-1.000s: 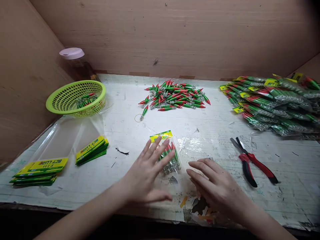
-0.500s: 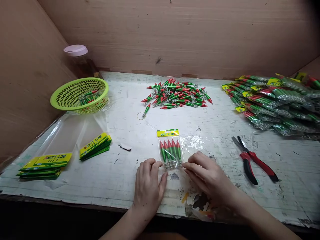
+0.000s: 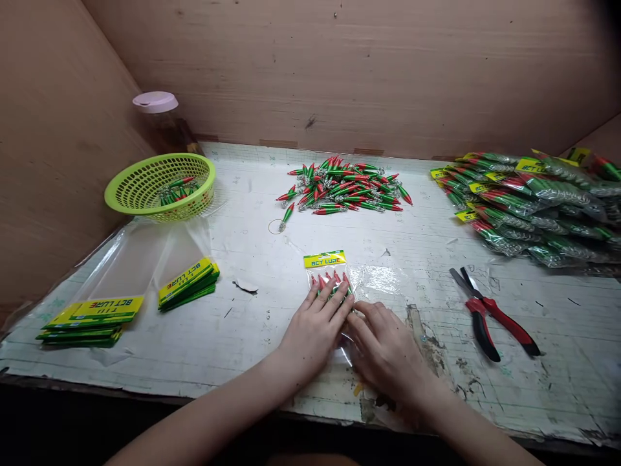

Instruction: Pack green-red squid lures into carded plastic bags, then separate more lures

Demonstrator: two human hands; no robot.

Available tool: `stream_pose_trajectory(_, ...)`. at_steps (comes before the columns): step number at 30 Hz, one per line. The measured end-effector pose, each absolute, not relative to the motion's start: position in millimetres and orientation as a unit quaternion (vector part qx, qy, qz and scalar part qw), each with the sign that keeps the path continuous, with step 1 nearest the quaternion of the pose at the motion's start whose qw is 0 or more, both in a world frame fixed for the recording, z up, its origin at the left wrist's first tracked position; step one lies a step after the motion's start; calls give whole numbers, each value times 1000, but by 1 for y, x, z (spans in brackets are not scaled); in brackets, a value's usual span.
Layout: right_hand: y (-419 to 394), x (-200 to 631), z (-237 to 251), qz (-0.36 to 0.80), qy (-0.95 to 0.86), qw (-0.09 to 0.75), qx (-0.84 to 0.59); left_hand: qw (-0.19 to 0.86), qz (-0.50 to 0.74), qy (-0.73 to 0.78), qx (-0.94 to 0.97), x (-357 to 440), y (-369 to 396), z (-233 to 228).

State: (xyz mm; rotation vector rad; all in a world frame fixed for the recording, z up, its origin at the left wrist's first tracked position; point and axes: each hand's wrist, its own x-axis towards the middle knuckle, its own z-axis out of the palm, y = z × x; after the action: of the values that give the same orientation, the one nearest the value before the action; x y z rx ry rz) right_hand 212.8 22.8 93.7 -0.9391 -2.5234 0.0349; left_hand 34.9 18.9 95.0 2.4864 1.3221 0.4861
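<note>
A clear plastic bag with a yellow "BCT LURE" header [image 3: 324, 259] lies flat in front of me. Inside it are several red-and-green fishing lures [image 3: 345, 278], their tips side by side toward the header. Over the lures rests my left hand [image 3: 317, 330], palm down with its fingers stretched out, hiding most of them. My right hand [image 3: 385, 340] has its fingers bent and closed at the lower right edge of the bag, close against the left fingertips. Below the hands the loose plastic end of the bag shows in part.
Loose lures [image 3: 347, 188] are heaped at the back. Packed bags [image 3: 528, 213] pile up at the right, above red-handled pliers [image 3: 490, 317]. At the left are a green basket [image 3: 114, 194] holding lures, a pink-lidded jar [image 3: 156, 102] and two stacks of header bags [image 3: 92, 314].
My left hand has moved from beside the bag's lower left corner onto the lures, flattening out over them. My right hand has shifted slightly left and down, staying at the bag's right edge.
</note>
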Motion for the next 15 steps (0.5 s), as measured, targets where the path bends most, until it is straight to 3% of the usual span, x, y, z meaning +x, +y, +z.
stream_pose_trajectory(7,23,208,90,-50,-895,256,-363,-3,197,443,874,37,24,85)
stream_pose_trajectory(15,24,205,89,-47,-898,250,-359,-13,230,448,864,37,25,83)
